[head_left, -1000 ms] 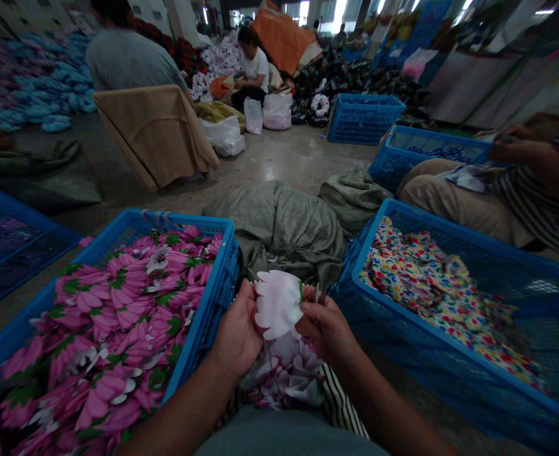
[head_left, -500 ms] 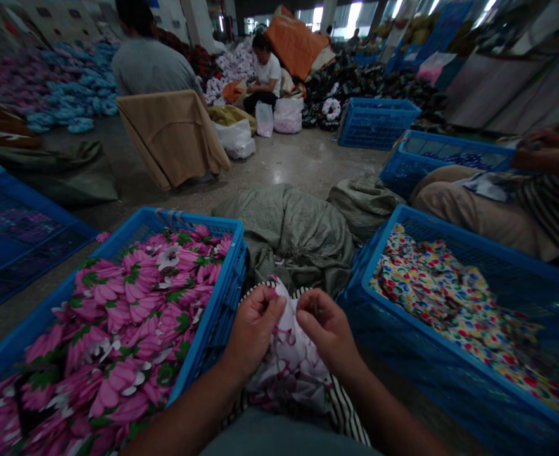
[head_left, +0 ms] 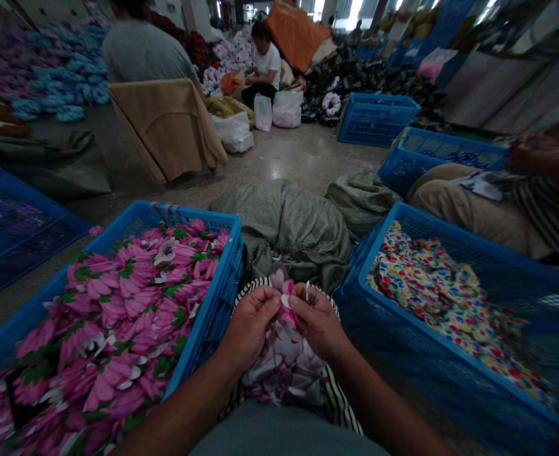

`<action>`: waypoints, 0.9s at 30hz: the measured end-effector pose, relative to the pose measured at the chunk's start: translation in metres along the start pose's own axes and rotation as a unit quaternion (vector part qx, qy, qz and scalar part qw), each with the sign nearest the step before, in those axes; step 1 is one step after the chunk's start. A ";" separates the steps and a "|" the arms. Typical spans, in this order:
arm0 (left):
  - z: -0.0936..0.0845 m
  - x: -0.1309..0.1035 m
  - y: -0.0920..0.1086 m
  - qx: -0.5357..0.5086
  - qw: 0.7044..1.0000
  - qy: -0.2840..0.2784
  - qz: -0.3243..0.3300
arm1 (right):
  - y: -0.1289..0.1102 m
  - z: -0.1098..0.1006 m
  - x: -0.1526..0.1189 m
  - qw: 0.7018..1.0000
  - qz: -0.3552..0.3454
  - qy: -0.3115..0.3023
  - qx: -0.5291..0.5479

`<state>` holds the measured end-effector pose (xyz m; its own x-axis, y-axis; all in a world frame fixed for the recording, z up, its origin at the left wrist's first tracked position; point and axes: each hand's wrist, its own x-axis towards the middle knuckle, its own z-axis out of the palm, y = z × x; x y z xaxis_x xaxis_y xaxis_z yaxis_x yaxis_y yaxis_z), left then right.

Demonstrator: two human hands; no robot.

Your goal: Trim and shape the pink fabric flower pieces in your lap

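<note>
Between my hands, above my lap, is a pink and white petal-shaped fabric piece [head_left: 286,304]. My left hand [head_left: 253,323] pinches its left side between thumb and fingers. From the other side my right hand [head_left: 318,320] grips it, with thumb and fingertips close to the left ones. A thin pale ring-like bit shows at the right fingers; I cannot make out what it is. Below the hands, more white and pink fabric pieces [head_left: 284,367] lie heaped in my lap on a black-and-white striped cloth [head_left: 341,405].
At left stands a blue crate [head_left: 234,237] of pink and green fabric flowers [head_left: 137,304]. Another blue crate [head_left: 455,339] at right holds colourful printed fabric pieces [head_left: 441,297]. Grey-green sacks [head_left: 284,218] lie ahead. A co-worker [head_left: 479,202] sits at right; two people sit farther off.
My right hand has moved in to the left and now meets the fabric piece beside my left hand. More pink shows between the fingers. The view has shifted slightly.
</note>
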<state>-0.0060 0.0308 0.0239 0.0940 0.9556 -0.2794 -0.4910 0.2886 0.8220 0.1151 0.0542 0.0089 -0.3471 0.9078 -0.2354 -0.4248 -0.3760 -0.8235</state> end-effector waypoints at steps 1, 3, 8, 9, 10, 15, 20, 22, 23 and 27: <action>0.001 0.000 0.001 0.004 1.000 0.001 0.002 | 0.000 0.000 0.000 1.000 0.004 -0.003 0.008; 0.003 0.000 0.003 0.051 0.999 0.008 0.018 | 0.000 0.000 0.000 1.000 0.010 -0.005 0.010; 0.008 -0.001 0.008 0.251 0.959 0.038 0.123 | 0.005 -0.002 -0.001 0.997 -0.006 -0.001 -0.076; 0.008 -0.001 0.008 0.230 0.965 0.040 0.117 | 0.006 -0.002 -0.001 0.997 -0.007 0.009 -0.070; 0.007 0.000 0.007 0.180 0.978 0.041 0.096 | 0.006 -0.002 0.000 0.998 -0.003 0.022 -0.050; 0.001 0.007 0.003 -0.174 0.983 0.040 -0.031 | 0.002 -0.003 0.001 0.996 0.029 0.075 0.050; 0.002 0.006 -0.001 -0.167 0.985 0.010 -0.036 | 0.003 -0.002 0.000 0.996 -0.035 0.065 -0.045; 0.002 0.006 -0.004 -0.107 0.994 0.012 -0.022 | 0.006 0.000 0.000 0.987 -0.087 0.043 -0.129; 0.001 0.007 -0.006 -0.094 0.995 0.027 -0.026 | 0.007 0.001 -0.001 0.982 -0.101 0.032 -0.154; -0.011 0.017 -0.010 -0.165 0.975 0.108 -0.100 | 0.008 -0.005 -0.003 0.999 -0.042 0.027 -0.018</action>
<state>-0.0091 0.0439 0.0054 0.0502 0.8369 -0.5451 -0.7374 0.3991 0.5449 0.1170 0.0492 0.0002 -0.2649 0.9452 -0.1909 -0.4199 -0.2913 -0.8595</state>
